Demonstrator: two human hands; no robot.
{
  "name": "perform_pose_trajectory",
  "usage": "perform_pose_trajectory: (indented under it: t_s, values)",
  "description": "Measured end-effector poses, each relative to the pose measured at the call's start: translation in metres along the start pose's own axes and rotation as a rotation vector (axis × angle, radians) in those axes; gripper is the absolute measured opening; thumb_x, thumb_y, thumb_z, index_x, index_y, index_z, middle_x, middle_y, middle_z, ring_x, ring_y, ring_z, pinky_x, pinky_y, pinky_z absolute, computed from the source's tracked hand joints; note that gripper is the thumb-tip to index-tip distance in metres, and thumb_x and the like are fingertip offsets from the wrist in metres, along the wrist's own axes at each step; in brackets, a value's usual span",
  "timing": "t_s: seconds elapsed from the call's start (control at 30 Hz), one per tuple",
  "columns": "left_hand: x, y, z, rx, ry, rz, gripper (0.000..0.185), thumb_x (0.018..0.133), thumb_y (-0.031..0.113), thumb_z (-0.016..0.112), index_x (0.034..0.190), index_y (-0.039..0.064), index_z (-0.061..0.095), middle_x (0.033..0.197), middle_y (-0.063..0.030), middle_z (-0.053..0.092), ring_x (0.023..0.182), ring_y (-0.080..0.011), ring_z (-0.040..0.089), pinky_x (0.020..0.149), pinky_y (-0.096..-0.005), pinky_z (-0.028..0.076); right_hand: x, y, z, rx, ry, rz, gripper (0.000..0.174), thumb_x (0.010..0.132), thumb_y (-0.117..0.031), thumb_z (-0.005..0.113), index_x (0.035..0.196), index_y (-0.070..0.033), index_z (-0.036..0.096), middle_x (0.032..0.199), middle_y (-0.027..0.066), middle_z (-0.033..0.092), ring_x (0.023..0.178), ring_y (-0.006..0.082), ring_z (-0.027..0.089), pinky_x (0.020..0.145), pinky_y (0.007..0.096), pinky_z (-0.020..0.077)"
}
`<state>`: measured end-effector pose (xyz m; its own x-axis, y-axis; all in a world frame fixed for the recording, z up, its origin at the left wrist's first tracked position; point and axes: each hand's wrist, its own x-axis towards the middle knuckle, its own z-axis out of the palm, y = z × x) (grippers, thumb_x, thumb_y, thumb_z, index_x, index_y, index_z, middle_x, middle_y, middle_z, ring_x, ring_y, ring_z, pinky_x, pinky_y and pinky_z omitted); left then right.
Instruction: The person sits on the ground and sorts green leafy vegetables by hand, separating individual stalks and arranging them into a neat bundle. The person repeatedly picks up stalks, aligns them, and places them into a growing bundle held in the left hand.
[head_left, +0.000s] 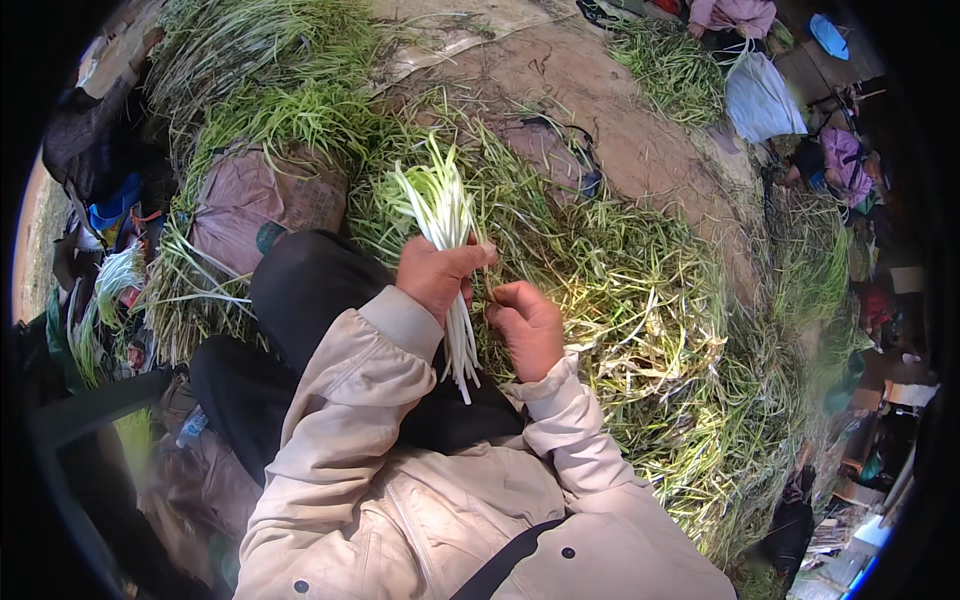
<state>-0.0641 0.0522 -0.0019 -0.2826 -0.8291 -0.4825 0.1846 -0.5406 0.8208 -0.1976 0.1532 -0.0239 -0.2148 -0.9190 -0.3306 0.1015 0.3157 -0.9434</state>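
Observation:
My left hand (435, 274) is wrapped around a bunch of slender white-stemmed greens (442, 206), which look like chives or garlic shoots. Pale green tops fan out above the fist, and loose white stems hang below it over my dark trousers. A single thin stalk (486, 276) runs down beside the bunch from near my left thumb. My right hand (529, 326) pinches the lower end of that stalk between thumb and forefinger, just right of the bunch. Its other fingers are curled in.
Green and yellowed leaf litter (637, 330) covers the ground to my right. A bulging sack (262, 202) lies by my knee, with heaped greens (292, 116) behind it. People sit at the far right (844, 165), top right (731, 19) and left (97, 142). A white bag (761, 97) stands at top right.

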Motion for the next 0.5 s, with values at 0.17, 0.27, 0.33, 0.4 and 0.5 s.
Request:
perform_pose_trajectory:
  t_s: [0.17, 0.27, 0.33, 0.4, 0.5]
  values:
    - [-0.002, 0.002, 0.006, 0.021, 0.023, -0.017, 0.017, 0.084, 0.012, 0.073, 0.097, 0.002, 0.071, 0.083, -0.0089, 0.074, 0.045, -0.0104, 0.052, 0.040, -0.0253, 0.041, 0.007, -0.008, -0.001, 0.351, -0.101, 0.127, 0.011, 0.089, -0.006, 0.066, 0.100, -0.003, 0.065, 0.077, -0.0023, 0.061, 0.063, 0.0048, 0.052, 0.057, 0.0218, 0.0431]
    - [0.005, -0.008, 0.001, 0.054, 0.025, -0.015, 0.017, 0.086, 0.013, 0.073, 0.097, 0.002, 0.072, 0.078, -0.0053, 0.072, 0.044, -0.0093, 0.051, 0.040, -0.0244, 0.040, 0.016, -0.010, 0.005, 0.391, -0.056, 0.104, 0.008, 0.090, -0.007, 0.066, 0.098, -0.004, 0.065, 0.074, -0.0028, 0.059, 0.059, 0.0050, 0.051, 0.053, 0.0216, 0.0416]
    - [0.002, -0.006, -0.001, 0.087, 0.007, 0.013, 0.015, 0.086, 0.013, 0.074, 0.096, 0.002, 0.073, 0.074, -0.0029, 0.069, 0.044, -0.0088, 0.050, 0.040, -0.0239, 0.040, 0.025, -0.004, 0.010, 0.412, -0.032, 0.066, 0.006, 0.091, -0.008, 0.065, 0.097, -0.005, 0.065, 0.073, -0.0030, 0.059, 0.057, 0.0048, 0.049, 0.051, 0.0210, 0.0397]
    - [-0.003, 0.000, 0.007, 0.103, 0.028, 0.031, 0.013, 0.086, 0.013, 0.075, 0.093, 0.002, 0.075, 0.072, -0.0017, 0.068, 0.044, -0.0091, 0.052, 0.039, -0.0240, 0.040, 0.030, 0.002, 0.011, 0.503, -0.012, 0.051, 0.006, 0.093, -0.009, 0.065, 0.097, -0.005, 0.065, 0.073, -0.0028, 0.060, 0.056, 0.0048, 0.049, 0.050, 0.0208, 0.0379]
    - [0.002, -0.005, 0.011, 0.150, 0.032, 0.016, 0.013, 0.086, 0.013, 0.075, 0.092, 0.002, 0.075, 0.071, -0.0015, 0.067, 0.044, -0.0095, 0.052, 0.038, -0.0243, 0.039, 0.027, 0.005, 0.004, 0.575, 0.025, 0.013, 0.007, 0.097, -0.011, 0.063, 0.099, -0.005, 0.063, 0.073, -0.0031, 0.059, 0.057, 0.0055, 0.049, 0.052, 0.0210, 0.0417]
